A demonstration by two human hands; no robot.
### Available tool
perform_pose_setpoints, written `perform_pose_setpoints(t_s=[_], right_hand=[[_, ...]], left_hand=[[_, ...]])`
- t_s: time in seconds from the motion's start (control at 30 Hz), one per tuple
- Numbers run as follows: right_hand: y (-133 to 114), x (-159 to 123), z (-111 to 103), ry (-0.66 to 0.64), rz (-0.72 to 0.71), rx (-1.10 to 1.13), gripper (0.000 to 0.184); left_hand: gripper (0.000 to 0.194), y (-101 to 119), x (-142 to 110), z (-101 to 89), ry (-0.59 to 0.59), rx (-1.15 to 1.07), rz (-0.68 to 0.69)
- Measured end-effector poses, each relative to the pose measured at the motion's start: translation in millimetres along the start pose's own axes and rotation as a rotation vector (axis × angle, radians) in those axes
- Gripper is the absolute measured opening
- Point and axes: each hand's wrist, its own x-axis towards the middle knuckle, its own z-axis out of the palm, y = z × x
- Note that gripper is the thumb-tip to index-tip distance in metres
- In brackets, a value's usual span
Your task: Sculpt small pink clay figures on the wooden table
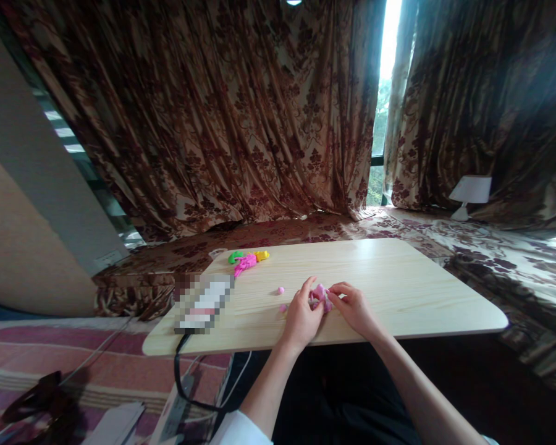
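Both hands rest on a light wooden table point(398, 290) and meet over a small pink clay figure point(319, 293). My left hand point(301, 315) curls its fingers round the figure's left side. My right hand point(354, 306) pinches it from the right. Two small pink clay bits point(281, 290) lie just left of my left hand. At the table's far left lie a green lump point(234, 256), a pink piece point(245, 264) and a yellow lump point(262, 254) of clay.
A blurred-out flat object point(204, 304) lies at the table's left end, with a black cord point(181, 377) hanging off the edge. Patterned curtains point(222, 111) hang behind. A white lamp point(469, 193) stands at the right. A striped cover point(50, 358) lies left.
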Motion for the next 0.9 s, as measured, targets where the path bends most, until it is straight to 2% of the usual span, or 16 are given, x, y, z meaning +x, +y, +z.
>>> perform_pose_setpoints(t_s=[0.2, 0.37, 0.5, 0.6, 0.73, 0.9], right_hand=[[1.2, 1.6, -0.5, 0.023, 0.014, 0.019, 0.024], [8.9, 2.8, -1.4, 0.122, 0.121, 0.060, 0.033], [13.0, 2.1, -1.3, 0.129, 0.163, 0.088, 0.033], [14.3, 1.5, -0.6, 0.132, 0.151, 0.085, 0.032], [13.3, 2.2, -1.2, 0.169, 0.115, 0.078, 0.029], [2.8, 14.7, -2.9, 0.140, -0.050, 0.015, 0.024]], left_hand=[[0.055, 3.0, 5.4, -1.8, -0.003, 0.050, 0.034], [0.059, 6.4, 25.8, -13.0, -0.013, 0.159, 0.112], [0.059, 1.4, 35.0, -13.5, -0.084, 0.123, 0.060], [0.059, -2.5, 34.9, -11.6, -0.111, 0.084, 0.012], [0.061, -2.4, 32.2, -15.9, -0.084, 0.101, 0.012], [0.061, -1.4, 29.7, -19.1, -0.031, 0.083, 0.019]])
